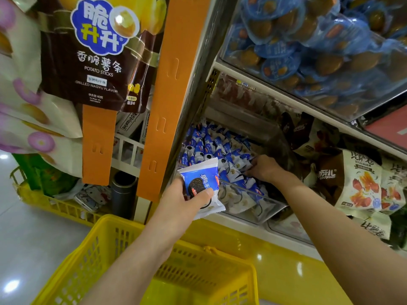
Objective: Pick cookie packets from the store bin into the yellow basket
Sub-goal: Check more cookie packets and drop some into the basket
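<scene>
- Standing nearest, the yellow basket (92, 256) sits low beneath both forearms, its open top facing up, ready to receive
- Just past its far rim, the left hand (176, 201) holds one cookie packet (201, 181) clear of the shelf; the thumb lies across the lower front face and the fingers curl behind, pinching it flat between them
- That packet is a small pillow pack in blue and white, with a dark sandwich cookie pictured on the front and crimped seals at both ends
- It is probably very light, the film slick and crinkly and the cookie inside brittle, so a mild pinch across the flat faces or on a crimped seal should serve better than a squeeze, and a low release into the basket better than a throw
- Beyond it, the clear-walled store bin (264, 203) on the shelf is crowded with matching packets (211, 146), many standing on edge in rows
- The right hand (264, 168) reaches into the bin, its fingers (253, 161) curled and partly buried among the packets; whether they pinch one I cannot tell
- Loose packets will likely slide against each other, so lifting one by an exposed top seal looks easiest
- Farthest, a shelf of blue round packs (308, 40) sits above, and a potato sticks bag (97, 51) hangs to the left
</scene>
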Demonstrator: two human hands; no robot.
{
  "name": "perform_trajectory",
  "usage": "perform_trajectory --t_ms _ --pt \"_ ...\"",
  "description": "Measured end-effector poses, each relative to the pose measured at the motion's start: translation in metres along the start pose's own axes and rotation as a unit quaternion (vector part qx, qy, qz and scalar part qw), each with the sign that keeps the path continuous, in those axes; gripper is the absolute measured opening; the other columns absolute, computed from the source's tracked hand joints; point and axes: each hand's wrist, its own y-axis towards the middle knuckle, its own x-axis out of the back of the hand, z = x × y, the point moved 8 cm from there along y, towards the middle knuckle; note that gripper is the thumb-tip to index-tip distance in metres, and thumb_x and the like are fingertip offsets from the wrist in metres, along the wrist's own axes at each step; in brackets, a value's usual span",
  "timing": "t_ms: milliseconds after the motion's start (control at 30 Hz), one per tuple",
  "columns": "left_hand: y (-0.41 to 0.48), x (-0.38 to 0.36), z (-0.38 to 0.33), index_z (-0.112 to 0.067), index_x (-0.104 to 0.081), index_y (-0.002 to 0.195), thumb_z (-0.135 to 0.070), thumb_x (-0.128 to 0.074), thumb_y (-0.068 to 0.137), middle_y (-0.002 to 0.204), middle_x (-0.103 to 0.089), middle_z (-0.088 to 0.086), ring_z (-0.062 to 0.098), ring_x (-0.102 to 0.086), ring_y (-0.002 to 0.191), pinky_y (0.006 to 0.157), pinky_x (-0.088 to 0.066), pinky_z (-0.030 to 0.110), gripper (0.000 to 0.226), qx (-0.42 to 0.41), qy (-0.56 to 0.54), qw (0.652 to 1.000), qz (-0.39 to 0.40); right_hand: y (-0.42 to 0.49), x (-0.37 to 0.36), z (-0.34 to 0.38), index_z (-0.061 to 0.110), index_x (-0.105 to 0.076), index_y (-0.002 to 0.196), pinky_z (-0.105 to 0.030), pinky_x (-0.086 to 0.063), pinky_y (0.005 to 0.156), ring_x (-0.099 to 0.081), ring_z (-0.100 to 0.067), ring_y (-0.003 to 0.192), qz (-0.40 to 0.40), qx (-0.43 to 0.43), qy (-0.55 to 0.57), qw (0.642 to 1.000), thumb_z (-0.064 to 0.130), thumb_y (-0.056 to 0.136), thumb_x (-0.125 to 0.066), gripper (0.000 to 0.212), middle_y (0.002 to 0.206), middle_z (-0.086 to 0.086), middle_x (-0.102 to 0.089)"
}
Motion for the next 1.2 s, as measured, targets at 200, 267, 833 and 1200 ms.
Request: perform_trajectory --t_ms 200,267,833,1200 --pt "-0.002 0.000 0.001 -0.033 -0.044 0.108 -0.027 -0.060 0.087 0.104 -0.056 -0.013 -0.001 -0.054 0.091 0.053 -0.046 0.010 0.028 0.000 0.002 1.000 0.006 -0.004 -0.001 0.003 0.004 -0.055 0.121 -0.027 -0.043 0.083 -0.055 -0.026 0.112 0.039 -0.004 -0.067 0.997 0.034 0.084 -0.065 0.049 0.125 -0.013 -0.056" --pt "-0.002 0.000 0.001 -0.035 -0.044 0.106 -0.027 -0.060 0.087 0.101 -0.055 -0.016 -0.003 -0.053 0.088 0.048 -0.043 0.003 0.027 -0.003 -0.006 1.000 0.009 -0.005 0.000 0.003 0.006 -0.056 0.120 -0.026 -0.042 0.080 -0.056 -0.025 0.110 0.062 -0.005 -0.069 0.996 0.036 0.082 -0.067 0.049 0.123 -0.013 -0.057" --pt "0.000 0.003 0.003 -0.025 -0.047 0.122 -0.025 -0.060 0.087 0.114 -0.058 -0.006 0.002 -0.055 0.094 0.047 -0.042 0.003 0.037 -0.006 -0.015 1.000 -0.016 -0.033 0.034 0.013 0.018 -0.058 0.089 -0.020 -0.046 0.064 -0.055 -0.008 0.073 -0.046 0.049 0.083 0.994 0.012 0.081 -0.069 0.015 0.098 -0.002 -0.060" --pt "-0.001 0.000 0.010 -0.011 -0.054 0.112 -0.037 -0.056 0.085 0.098 -0.066 0.011 0.025 -0.065 0.087 0.080 -0.053 0.045 0.038 0.095 -0.182 0.978 -0.026 -0.145 0.082 0.067 0.024 -0.063 0.096 -0.018 -0.055 0.065 -0.067 -0.008 0.076 -0.096 0.237 0.372 0.892 0.015 0.082 -0.068 0.018 0.093 0.002 -0.069"
